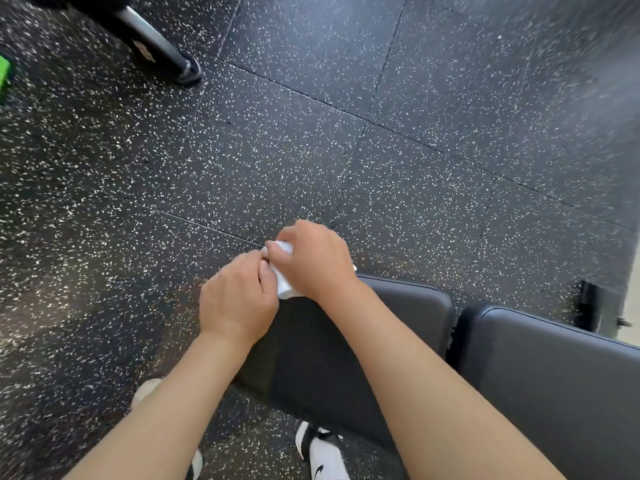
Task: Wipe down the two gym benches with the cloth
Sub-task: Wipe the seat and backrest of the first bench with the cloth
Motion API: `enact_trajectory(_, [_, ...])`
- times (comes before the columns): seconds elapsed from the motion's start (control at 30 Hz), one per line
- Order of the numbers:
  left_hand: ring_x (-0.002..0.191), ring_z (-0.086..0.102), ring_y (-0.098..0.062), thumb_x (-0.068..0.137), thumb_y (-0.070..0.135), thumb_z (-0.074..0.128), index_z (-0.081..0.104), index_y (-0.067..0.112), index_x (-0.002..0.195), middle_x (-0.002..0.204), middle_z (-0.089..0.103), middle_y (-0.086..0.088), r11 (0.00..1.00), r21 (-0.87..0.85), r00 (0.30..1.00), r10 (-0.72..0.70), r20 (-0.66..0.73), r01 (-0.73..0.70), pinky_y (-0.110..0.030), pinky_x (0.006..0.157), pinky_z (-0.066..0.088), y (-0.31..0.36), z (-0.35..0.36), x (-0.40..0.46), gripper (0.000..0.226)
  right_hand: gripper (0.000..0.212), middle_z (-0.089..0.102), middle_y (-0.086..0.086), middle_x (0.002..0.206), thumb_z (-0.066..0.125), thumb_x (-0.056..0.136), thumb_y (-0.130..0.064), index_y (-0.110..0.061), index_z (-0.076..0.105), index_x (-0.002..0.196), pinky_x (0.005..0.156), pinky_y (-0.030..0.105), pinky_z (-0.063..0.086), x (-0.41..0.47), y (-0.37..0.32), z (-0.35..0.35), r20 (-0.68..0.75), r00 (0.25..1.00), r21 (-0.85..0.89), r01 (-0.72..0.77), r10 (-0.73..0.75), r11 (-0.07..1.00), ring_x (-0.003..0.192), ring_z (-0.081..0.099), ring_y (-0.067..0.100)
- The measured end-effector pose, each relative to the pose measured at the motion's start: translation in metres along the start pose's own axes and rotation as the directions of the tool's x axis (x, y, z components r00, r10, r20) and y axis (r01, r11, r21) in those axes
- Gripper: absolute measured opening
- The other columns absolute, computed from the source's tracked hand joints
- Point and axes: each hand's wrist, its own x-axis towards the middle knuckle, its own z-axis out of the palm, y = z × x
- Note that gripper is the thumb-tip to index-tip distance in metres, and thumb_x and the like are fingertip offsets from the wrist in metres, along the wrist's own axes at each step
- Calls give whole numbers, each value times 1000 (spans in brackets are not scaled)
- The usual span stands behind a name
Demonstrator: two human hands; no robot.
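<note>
A small white cloth [284, 287] is bunched between both my hands, held in the air above the near end of a black padded bench seat [415, 306]. My left hand [239, 299] pinches the cloth from the left. My right hand [311, 259] curls over it from the right and covers most of it. A second black pad [554, 368] of the bench lies to the right, split from the seat by a narrow gap.
Black rubber floor [311, 133] with white speckles fills most of the view. A metal equipment foot [162, 50] stands at top left, beside something green [4, 77] at the left edge. My white shoes [325, 459] are at the bottom.
</note>
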Motion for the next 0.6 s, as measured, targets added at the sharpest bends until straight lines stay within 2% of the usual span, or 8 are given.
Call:
enact_trajectory(0.1, [97,66,-34,102,46,27,65,21,119,111,69,-2,995,-79,998,-68,-10,67,-43,72,46,-4,-1,-18,48,35,52,-4,83,51,96,-53,-28,75,94,66,33,34,-20,17,-12,-28,998,0,50,-50,999,80,55,20])
enact_trajectory(0.17, [113,64,-30,105,49,36,57,21,137,128,64,-1,978,-179,994,-106,-3,104,-46,86,52,-18,-1,-40,48,31,56,-4,86,54,98,-49,-27,76,98,67,33,36,-27,41,-22,-41,999,-51,9,-11,999,85,58,22])
enact_trajectory(0.27, [136,54,-24,101,62,37,37,22,155,151,51,0,927,-330,984,-166,69,179,-44,106,48,-40,1,-75,67,31,58,-6,82,56,98,-46,-22,74,91,71,34,40,-27,66,-31,-53,990,-93,-133,129,987,92,61,26])
enact_trajectory(0.37, [143,46,-22,97,65,35,31,17,159,157,44,-3,879,-433,979,-196,58,202,-32,114,38,-45,4,-91,78,34,48,-6,74,52,98,-46,-25,62,73,67,32,30,-21,46,-18,-83,988,-192,-144,130,971,90,60,27])
enact_trajectory(0.5, [139,44,-19,98,60,46,29,16,159,155,43,-3,816,-522,966,-251,67,248,-24,108,35,-45,11,-103,77,34,52,-4,80,52,97,-45,-20,67,79,64,31,33,-10,-19,13,-144,988,-268,23,-64,963,77,54,21])
enact_trajectory(0.6, [139,46,-15,94,64,53,31,19,159,155,47,0,708,-606,930,-319,185,363,-20,106,36,-51,16,-118,83,35,45,-7,74,54,95,-41,-21,65,69,56,29,32,-13,-77,38,7,931,-428,332,-364,841,71,51,19])
